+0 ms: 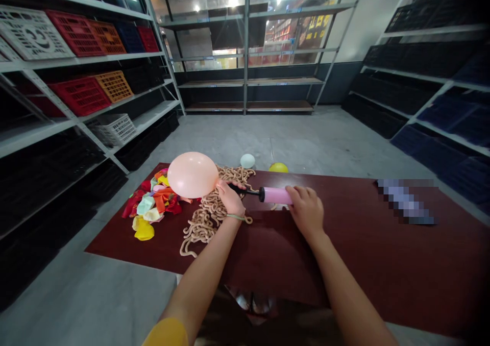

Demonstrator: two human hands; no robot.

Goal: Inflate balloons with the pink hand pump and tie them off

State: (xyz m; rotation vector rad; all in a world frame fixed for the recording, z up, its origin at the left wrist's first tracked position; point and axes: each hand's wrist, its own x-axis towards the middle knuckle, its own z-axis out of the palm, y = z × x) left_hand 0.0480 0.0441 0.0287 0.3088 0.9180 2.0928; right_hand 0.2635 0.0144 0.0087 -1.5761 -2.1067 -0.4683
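A peach balloon (193,175), partly filled and rounded, sits at the nozzle end of a hand pump (273,195) with a pink barrel and black front. My left hand (230,198) is closed around the balloon's neck and the pump's black end; the exact join is hidden by my fingers. The pink barrel's far end is wrapped by my right hand (307,209). The pump lies roughly level above the table. Under and beside my left hand spreads a heap of beige rope-like strands (206,218). Left of it lies a pile of uninflated balloons (155,200) in several colours.
The dark red table (363,264) carries a blurred-out flat object (406,201) at the right. Beyond its far edge are a pale balloon (247,161) and a yellow balloon (278,168). Shelves with crates (78,96) stand left; bare-looking racks (245,83) stand behind.
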